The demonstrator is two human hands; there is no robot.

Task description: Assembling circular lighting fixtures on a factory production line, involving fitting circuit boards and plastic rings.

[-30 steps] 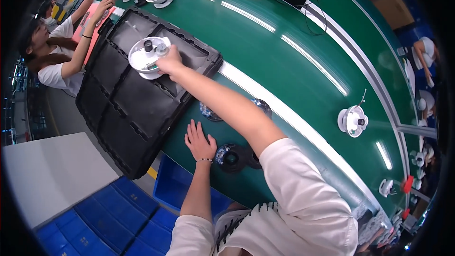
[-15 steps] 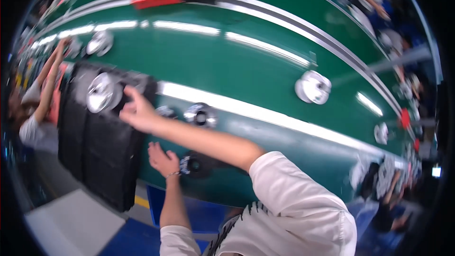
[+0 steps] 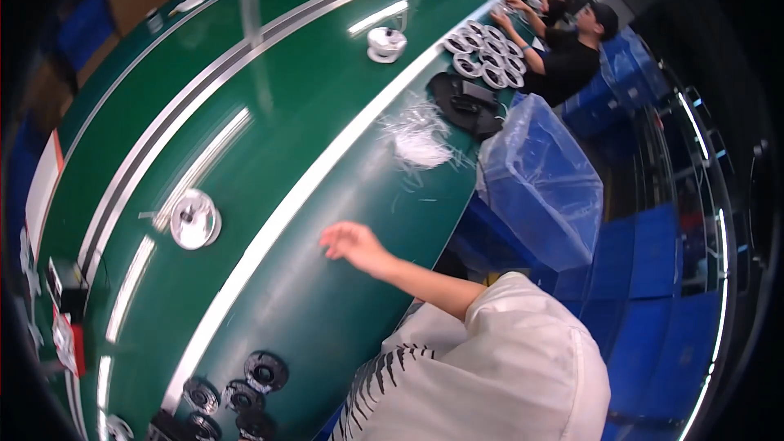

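Note:
My right hand hangs over the dark green worktop, its fingers loosely bent and apart, with nothing in them. No part touches it. To its left, beyond the white strip, a round silver metal housing sits on the green conveyor belt. Several round black ring-shaped parts lie on the worktop at the lower left. Farther off stands another silver housing on the belt. My left hand is out of view.
A heap of thin white strips lies ahead beside a black bag-like item. Several silver rings are grouped near a co-worker in black. A plastic-lined blue bin stands by the worktop's right edge.
The view has swung to the right, away from the black padded mat. My right hand has moved off the silver housing there, and my left hand has left the view.

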